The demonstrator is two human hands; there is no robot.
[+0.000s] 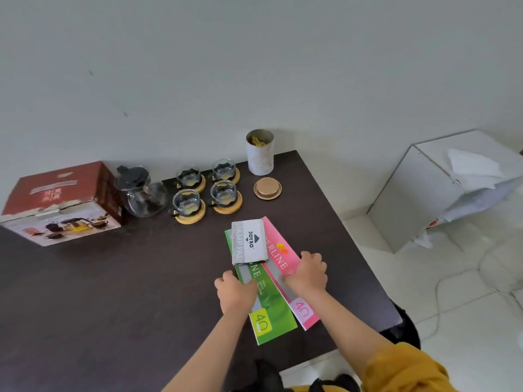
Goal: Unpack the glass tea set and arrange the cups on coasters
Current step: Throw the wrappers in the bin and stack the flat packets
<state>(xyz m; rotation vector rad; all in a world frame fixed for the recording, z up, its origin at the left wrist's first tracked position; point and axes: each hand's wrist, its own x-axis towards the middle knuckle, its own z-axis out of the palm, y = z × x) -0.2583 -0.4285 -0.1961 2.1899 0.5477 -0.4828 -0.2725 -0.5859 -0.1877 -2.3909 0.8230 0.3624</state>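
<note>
"JOYKO STAMP PAD" box [249, 241] atop green booklet [266, 298], pink "40" booklet [294, 281].

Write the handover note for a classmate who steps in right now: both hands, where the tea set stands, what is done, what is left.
Left hand grips the green folder; right hand grips the pink folder. A stamp pad box lies on both.
Four glass cups each sit on a coaster, beside the glass teapot and the red box.
Done: unpacking, cups placed.
Left: seemingly nothing for the set; only the folders.
</note>
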